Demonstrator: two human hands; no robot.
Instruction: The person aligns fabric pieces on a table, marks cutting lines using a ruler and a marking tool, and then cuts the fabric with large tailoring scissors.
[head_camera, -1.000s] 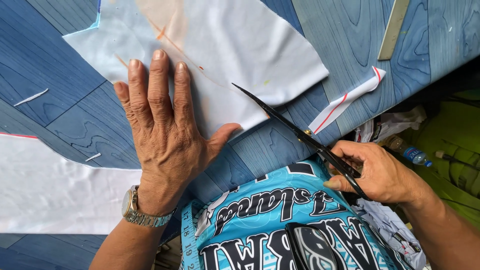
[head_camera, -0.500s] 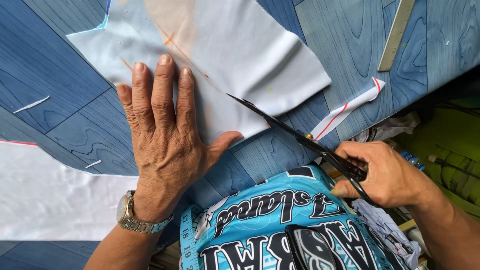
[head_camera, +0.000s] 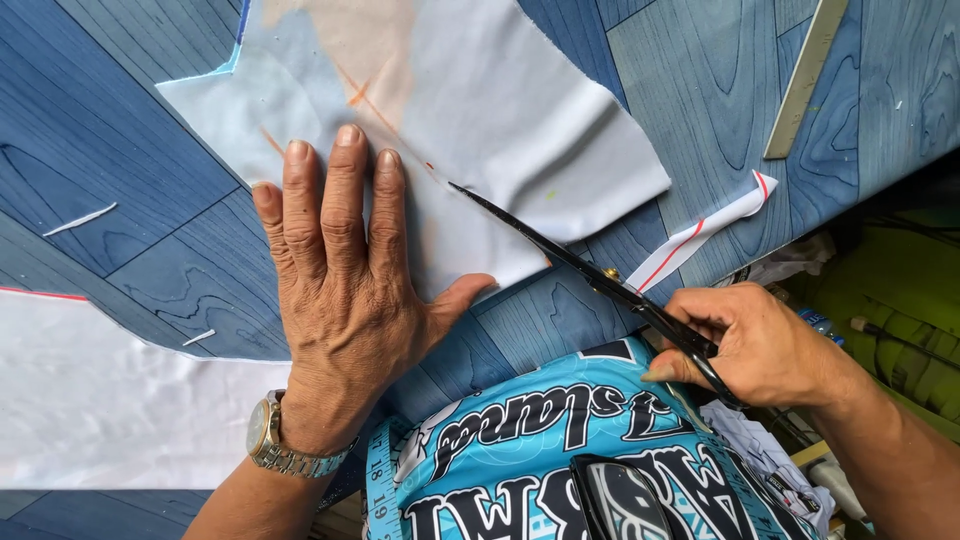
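My left hand lies flat, fingers spread, pressing a white piece of fabric onto the blue wood-grain table. An orange marked line runs diagonally across the fabric beside my fingers. My right hand grips the handles of black scissors at the table's near edge. The long blades lie on the fabric, their tip reaching the orange line just right of my left fingers.
A narrow white offcut with a red line lies right of the fabric. A metal ruler rests at the top right. Another white cloth covers the lower left. Small white scraps dot the table. Clutter fills the floor at right.
The scissor blades have advanced further up-left into the fabric along the orange line. My left hand stays pressed flat in the same spot.
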